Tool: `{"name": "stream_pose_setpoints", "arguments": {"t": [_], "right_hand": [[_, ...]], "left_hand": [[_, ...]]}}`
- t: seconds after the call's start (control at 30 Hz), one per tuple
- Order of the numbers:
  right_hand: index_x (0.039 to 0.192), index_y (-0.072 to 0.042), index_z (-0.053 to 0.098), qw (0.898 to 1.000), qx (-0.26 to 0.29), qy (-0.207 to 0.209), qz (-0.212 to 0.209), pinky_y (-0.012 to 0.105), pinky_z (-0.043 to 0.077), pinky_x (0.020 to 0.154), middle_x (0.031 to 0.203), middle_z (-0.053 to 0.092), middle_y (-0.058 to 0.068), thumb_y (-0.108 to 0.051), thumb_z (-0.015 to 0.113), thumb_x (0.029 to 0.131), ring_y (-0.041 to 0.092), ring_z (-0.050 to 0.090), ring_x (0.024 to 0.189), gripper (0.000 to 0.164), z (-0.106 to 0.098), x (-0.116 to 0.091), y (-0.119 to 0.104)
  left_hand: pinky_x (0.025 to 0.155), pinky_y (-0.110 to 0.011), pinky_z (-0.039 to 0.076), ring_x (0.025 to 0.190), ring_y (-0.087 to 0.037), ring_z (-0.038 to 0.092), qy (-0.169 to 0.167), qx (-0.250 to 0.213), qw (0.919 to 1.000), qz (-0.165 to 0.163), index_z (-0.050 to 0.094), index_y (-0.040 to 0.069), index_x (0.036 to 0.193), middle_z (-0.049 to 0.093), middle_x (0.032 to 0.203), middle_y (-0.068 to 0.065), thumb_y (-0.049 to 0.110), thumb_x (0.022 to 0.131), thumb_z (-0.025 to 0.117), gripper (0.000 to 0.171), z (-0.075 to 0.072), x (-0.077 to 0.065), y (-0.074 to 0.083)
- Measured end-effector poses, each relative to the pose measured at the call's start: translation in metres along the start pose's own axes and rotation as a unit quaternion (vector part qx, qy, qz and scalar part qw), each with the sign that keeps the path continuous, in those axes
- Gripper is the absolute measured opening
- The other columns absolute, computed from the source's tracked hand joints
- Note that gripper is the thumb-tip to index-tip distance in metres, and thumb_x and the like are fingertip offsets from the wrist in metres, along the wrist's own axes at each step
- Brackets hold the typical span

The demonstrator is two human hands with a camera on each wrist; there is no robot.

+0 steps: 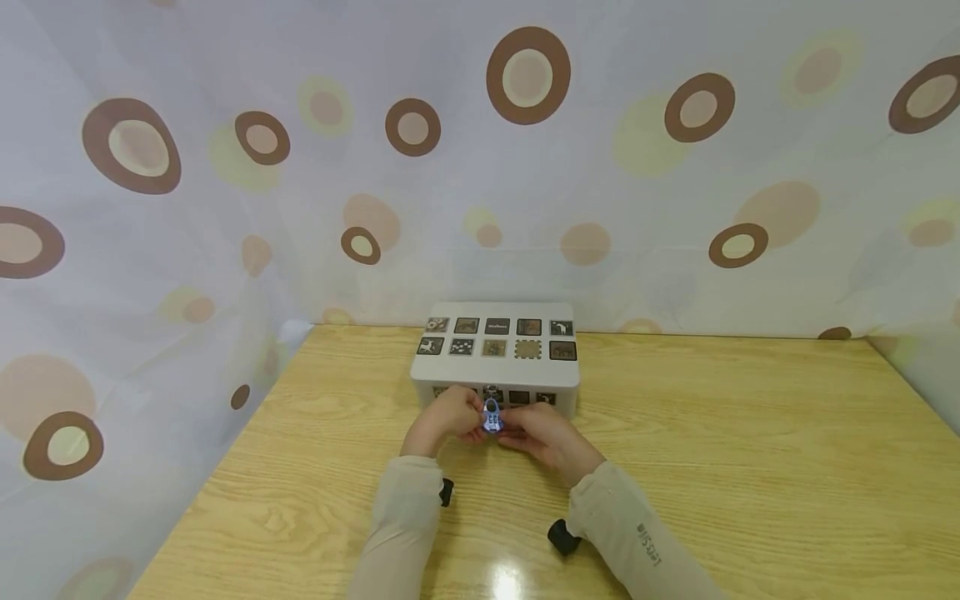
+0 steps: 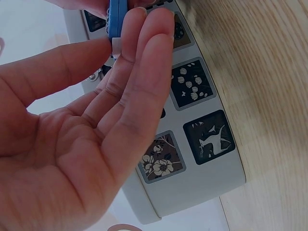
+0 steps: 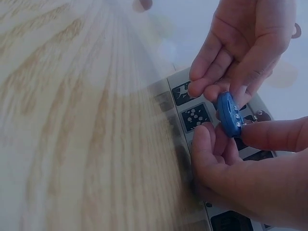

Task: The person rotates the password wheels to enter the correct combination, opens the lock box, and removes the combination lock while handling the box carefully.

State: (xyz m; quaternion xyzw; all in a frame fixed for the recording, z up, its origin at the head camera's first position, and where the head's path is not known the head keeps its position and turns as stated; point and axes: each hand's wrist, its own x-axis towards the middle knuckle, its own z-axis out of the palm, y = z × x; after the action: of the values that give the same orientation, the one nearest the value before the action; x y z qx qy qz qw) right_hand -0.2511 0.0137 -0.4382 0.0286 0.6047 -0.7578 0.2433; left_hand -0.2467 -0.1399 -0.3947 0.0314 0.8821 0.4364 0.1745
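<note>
A small blue combination padlock with number dials is held between both hands, in front of the box's metal clasp. My left hand pinches one side of it between thumb and fingertips. From the other side, my right hand grips it with the thumb and curled fingers. The right wrist view shows the padlock side-on, its row of dials near the right thumb. Behind the hands stands a white box with its lid down, decorated with dark square pictures. The fingers hide part of its front.
The box stands on a light wood-grain table, close to its back edge. A white curtain with brown and yellow circles hangs behind and at the left. Black camera mounts stick out by the sleeves.
</note>
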Motion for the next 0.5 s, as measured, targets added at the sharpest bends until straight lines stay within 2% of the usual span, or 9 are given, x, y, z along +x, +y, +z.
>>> {"name": "stream_pose_setpoints", "arguments": {"t": [0.27,0.5], "right_hand": [[0.115,0.023,0.051,0.999,-0.03,-0.007,-0.019,0.025,0.055,0.072,0.087,0.061,0.009,0.005,0.046,0.096,0.013,0.06,0.075,0.027,-0.0022,0.0018,0.0036],[0.117,0.023,0.049,0.999,-0.043,0.007,-0.018,0.028,0.056,0.079,0.098,0.059,0.015,0.009,0.044,0.095,0.015,0.061,0.079,0.026,-0.0016,0.0009,0.0026]], "left_hand": [[0.062,-0.033,0.058,0.068,-0.03,0.069,0.007,-0.001,1.0,-0.003,0.059,-0.009,0.087,0.068,0.076,-0.023,-0.008,0.09,0.055,0.005,-0.0001,0.0012,-0.0021],[0.062,-0.034,0.058,0.069,-0.032,0.07,0.017,0.002,0.9998,-0.011,0.058,-0.009,0.088,0.068,0.075,-0.023,-0.007,0.09,0.056,0.004,-0.0007,0.0012,-0.0021]]}}
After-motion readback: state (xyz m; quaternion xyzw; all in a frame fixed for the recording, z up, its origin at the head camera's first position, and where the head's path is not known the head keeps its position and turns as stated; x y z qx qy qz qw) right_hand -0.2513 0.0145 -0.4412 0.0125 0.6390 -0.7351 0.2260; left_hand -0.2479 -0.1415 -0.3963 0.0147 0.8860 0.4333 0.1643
